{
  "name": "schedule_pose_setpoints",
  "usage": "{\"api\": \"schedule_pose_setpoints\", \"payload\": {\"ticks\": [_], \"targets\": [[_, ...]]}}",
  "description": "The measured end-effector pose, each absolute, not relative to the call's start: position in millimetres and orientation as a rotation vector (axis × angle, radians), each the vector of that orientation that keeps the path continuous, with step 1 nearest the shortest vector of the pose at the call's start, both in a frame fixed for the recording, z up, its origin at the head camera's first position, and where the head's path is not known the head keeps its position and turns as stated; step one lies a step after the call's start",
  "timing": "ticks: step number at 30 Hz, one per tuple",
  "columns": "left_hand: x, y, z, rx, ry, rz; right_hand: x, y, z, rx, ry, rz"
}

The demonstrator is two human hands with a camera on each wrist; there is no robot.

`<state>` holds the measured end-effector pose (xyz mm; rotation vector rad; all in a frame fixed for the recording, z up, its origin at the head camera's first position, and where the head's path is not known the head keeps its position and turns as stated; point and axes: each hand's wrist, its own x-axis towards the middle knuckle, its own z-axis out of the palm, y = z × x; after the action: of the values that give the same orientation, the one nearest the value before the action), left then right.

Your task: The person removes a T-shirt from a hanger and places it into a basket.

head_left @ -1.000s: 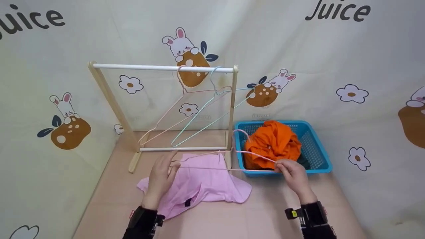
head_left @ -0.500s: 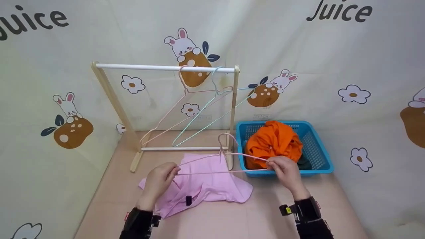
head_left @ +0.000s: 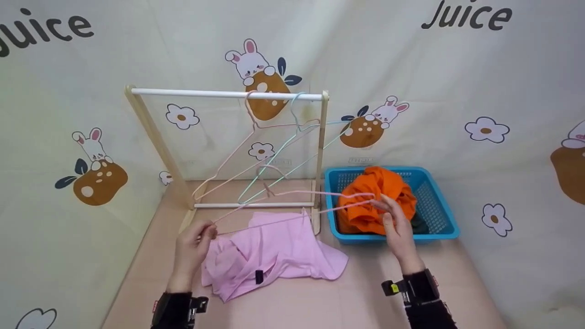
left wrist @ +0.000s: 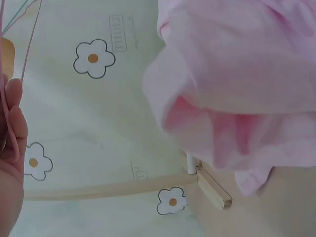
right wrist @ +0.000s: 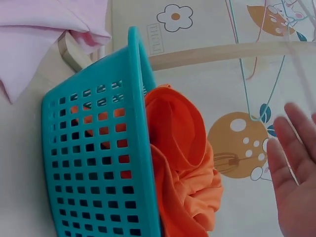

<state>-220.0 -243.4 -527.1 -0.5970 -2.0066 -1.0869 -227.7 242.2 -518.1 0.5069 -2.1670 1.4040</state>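
My left hand (head_left: 189,249) grips the left end of a pink clothes hanger (head_left: 311,193); in the left wrist view the hanger's end lies in its curled fingers (left wrist: 17,121). The hanger is held in the air, its hook toward the rack. At the other end, my right hand (head_left: 399,233) has its fingers nearly straight beside or against the hanger; contact cannot be told. The right wrist view shows that hand (right wrist: 296,187) spread out. Below the hanger a pink shirt (head_left: 288,256) with a small black tag lies crumpled on the table.
A wooden rack with a white rail (head_left: 192,93) stands behind. On it hang another pink hanger (head_left: 233,153) and a mint-green hanger (head_left: 269,167). To the right, a blue basket (head_left: 438,210) holds orange cloth (head_left: 379,196) and something dark green. A printed curtain covers the back.
The hanger has tilted, its left end moving left and down with my left hand, its right end rising. My right hand's fingers have straightened. The shirt's left side has shifted inward.
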Motion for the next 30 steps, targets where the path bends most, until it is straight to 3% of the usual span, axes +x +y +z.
{"api": "schedule_pose_setpoints", "payload": {"ticks": [5, 13, 23, 30], "targets": [[-211, -260, -522, -0.378, -1.918, -1.263, -218, 238, -514, 0.463, -2.208, 1.440], [-198, -274, -509, -0.169, -1.757, -1.468, -228, 242, -550, 0.401, -2.300, 1.446], [-196, -307, -543, 0.245, -1.827, -1.445, -227, 239, -561, 0.351, -2.330, 1.495], [-194, -321, -555, 0.390, -1.820, -1.448, -227, 236, -564, 0.370, -2.354, 1.488]]}}
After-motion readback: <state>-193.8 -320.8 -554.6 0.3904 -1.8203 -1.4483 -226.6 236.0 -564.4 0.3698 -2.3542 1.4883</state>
